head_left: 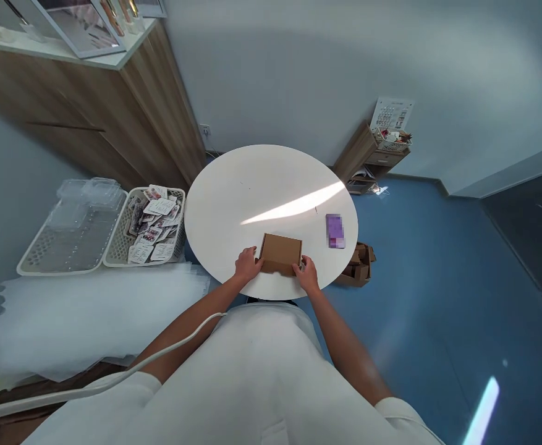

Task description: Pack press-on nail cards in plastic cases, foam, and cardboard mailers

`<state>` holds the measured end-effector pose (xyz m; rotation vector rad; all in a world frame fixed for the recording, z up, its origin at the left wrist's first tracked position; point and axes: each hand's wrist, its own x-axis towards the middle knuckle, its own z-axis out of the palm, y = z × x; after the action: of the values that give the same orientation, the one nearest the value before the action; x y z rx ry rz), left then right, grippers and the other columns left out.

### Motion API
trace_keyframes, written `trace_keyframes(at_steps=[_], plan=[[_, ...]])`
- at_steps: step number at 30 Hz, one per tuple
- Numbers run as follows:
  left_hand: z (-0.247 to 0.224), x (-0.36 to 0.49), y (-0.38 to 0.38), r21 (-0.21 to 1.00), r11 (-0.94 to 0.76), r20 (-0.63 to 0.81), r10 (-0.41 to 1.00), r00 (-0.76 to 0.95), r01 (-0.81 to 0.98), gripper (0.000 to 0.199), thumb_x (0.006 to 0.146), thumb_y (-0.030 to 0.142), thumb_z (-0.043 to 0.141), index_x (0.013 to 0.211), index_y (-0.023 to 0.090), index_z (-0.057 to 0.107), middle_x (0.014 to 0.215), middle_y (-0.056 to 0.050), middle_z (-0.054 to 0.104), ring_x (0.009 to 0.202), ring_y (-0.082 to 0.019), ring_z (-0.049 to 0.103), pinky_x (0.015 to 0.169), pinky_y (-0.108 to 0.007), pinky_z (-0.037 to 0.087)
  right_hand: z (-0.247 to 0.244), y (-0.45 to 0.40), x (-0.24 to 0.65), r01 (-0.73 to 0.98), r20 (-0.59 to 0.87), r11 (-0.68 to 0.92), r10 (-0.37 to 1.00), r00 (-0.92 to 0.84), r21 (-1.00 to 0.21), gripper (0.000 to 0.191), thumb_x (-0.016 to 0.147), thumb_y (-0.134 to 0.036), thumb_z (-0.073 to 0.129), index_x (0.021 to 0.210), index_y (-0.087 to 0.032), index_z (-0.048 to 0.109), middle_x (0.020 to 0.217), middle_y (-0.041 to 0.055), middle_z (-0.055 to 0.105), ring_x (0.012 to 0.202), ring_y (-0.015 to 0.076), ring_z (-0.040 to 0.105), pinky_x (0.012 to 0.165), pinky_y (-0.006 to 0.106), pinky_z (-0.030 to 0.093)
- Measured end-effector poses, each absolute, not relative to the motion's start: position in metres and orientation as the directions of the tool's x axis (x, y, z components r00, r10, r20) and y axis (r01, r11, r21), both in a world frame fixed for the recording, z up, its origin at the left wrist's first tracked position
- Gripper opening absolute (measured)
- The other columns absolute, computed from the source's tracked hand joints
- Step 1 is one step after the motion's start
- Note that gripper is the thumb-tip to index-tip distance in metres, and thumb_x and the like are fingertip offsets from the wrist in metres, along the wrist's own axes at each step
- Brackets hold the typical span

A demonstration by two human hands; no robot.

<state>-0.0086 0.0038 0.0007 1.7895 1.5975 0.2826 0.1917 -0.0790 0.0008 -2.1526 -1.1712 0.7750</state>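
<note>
A closed brown cardboard box (280, 252) lies on the round white table (233, 191), near the edge closest to me. My left hand (247, 266) grips its left front corner, the thumb against the front side. At the right front corner, my right hand (306, 274) holds the box in the same way, with the thumb on the front. A purple item (335, 231), partly pixelated, rests on the table to the right of the box.
Left of the table stand a white basket of printed cards (181, 235) and a basket with clear plastic containers (26, 262). White sheets (99, 315) are stacked below them. A carton with cardboard pieces (355, 278) sits on the floor at right. A white cable (178, 343) crosses my left arm.
</note>
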Motion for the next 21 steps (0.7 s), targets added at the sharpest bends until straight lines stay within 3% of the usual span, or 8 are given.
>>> trace_keyframes(at_steps=[3, 7, 11, 16, 21], plan=[[-0.001, -0.014, -0.005, 0.700, -0.118, -0.203, 0.913, 0.355, 0.704, 0.049, 0.073, 0.024, 0.049, 0.121, 0.020, 0.041, 0.125, -0.011, 0.048, 0.116, -0.027, 0.042, 0.093, -0.041, 0.035, 0.000, -0.090, 0.191, 0.593, -0.177, -0.383, 0.910, 0.376, -0.709, 0.057, 0.070, -0.035, 0.053, 0.122, -0.016, 0.039, 0.119, 0.0106, 0.050, 0.112, 0.0218, 0.046, 0.093, 0.036, 0.037], [0.000, -0.018, -0.012, 0.811, -0.164, -0.138, 0.879, 0.456, 0.561, 0.060, 0.068, 0.017, 0.052, 0.125, 0.022, 0.037, 0.118, -0.007, 0.053, 0.109, -0.022, 0.048, 0.090, -0.035, 0.039, -0.001, -0.099, 0.190, 0.612, -0.186, -0.327, 0.941, 0.284, -0.721, 0.070, 0.067, -0.033, 0.058, 0.130, -0.018, 0.031, 0.123, 0.0104, 0.045, 0.115, 0.0222, 0.043, 0.095, 0.037, 0.035], [0.011, -0.018, -0.011, 0.837, -0.136, -0.111, 0.907, 0.407, 0.530, 0.066, 0.066, 0.029, 0.060, 0.127, 0.021, 0.036, 0.112, -0.008, 0.050, 0.104, -0.022, 0.049, 0.089, -0.034, 0.040, 0.012, -0.094, 0.193, 0.565, -0.187, -0.310, 0.946, 0.265, -0.765, 0.071, 0.070, -0.041, 0.056, 0.132, -0.020, 0.029, 0.120, 0.0096, 0.044, 0.112, 0.0212, 0.045, 0.092, 0.036, 0.038], [0.028, -0.016, 0.002, 0.818, -0.080, -0.169, 0.913, 0.371, 0.570, 0.067, 0.071, 0.043, 0.056, 0.130, 0.020, 0.033, 0.113, -0.010, 0.044, 0.102, -0.021, 0.049, 0.085, -0.032, 0.042, 0.037, -0.075, 0.203, 0.530, -0.231, -0.345, 0.935, 0.270, -0.775, 0.053, 0.084, -0.049, 0.031, 0.128, -0.021, 0.040, 0.109, 0.0078, 0.050, 0.106, 0.0184, 0.048, 0.092, 0.034, 0.037], [0.032, -0.017, 0.019, 0.791, -0.096, -0.207, 0.887, 0.413, 0.604, 0.068, 0.072, 0.042, 0.055, 0.130, 0.016, 0.032, 0.114, -0.012, 0.045, 0.095, -0.021, 0.052, 0.079, -0.031, 0.043, 0.053, -0.056, 0.213, 0.549, -0.313, -0.368, 0.929, 0.196, -0.750, 0.053, 0.079, -0.053, 0.038, 0.120, -0.020, 0.050, 0.111, 0.0080, 0.054, 0.107, 0.0203, 0.048, 0.090, 0.033, 0.037]])
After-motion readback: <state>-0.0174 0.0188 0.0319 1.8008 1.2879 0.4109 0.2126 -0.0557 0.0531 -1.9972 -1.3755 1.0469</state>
